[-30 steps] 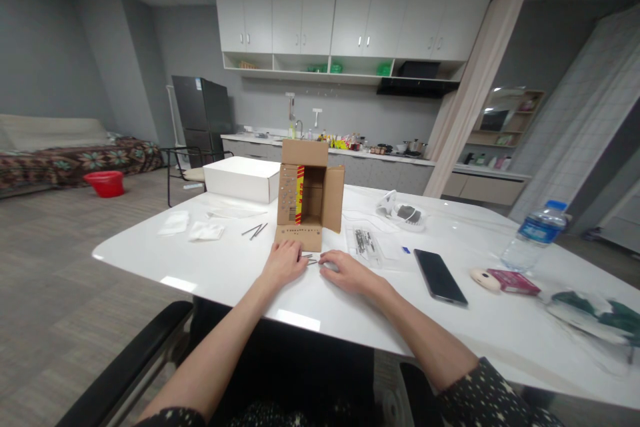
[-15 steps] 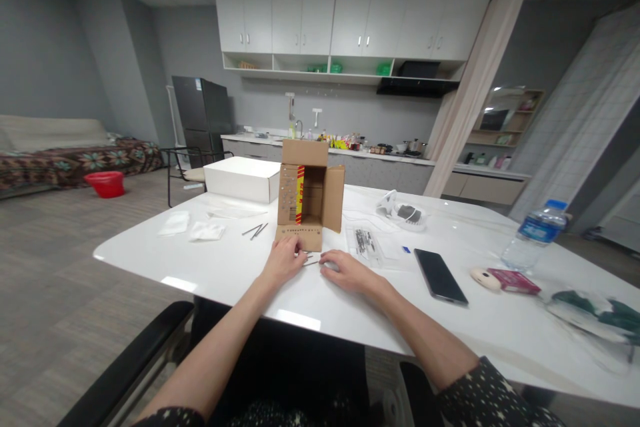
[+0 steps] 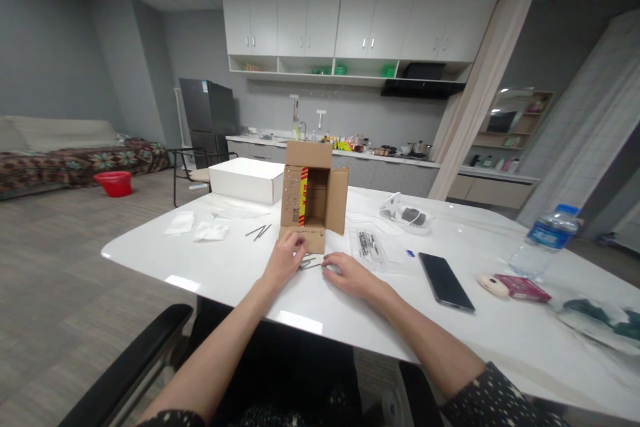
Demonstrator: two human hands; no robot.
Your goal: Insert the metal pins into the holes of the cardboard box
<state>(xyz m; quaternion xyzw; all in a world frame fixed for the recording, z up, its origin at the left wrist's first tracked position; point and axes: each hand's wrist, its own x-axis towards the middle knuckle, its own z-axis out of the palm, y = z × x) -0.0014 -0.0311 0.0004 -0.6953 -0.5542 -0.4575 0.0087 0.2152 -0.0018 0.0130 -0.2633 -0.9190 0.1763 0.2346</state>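
Your left hand [image 3: 283, 260] curls its fingers at the front flap [image 3: 314, 241] of the open cardboard box [image 3: 291, 197]; your right hand [image 3: 349, 273] rests on the tabletop [image 3: 227, 275], fingers bent. Thin rods [image 3: 311, 266] lie between your hands; I cannot tell whether either pinches anything.

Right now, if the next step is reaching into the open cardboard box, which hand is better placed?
Probably the left hand: its fingers appear over the front flap of the cardboard box. The right hand lies off that flap, farther back, beside thin rods.
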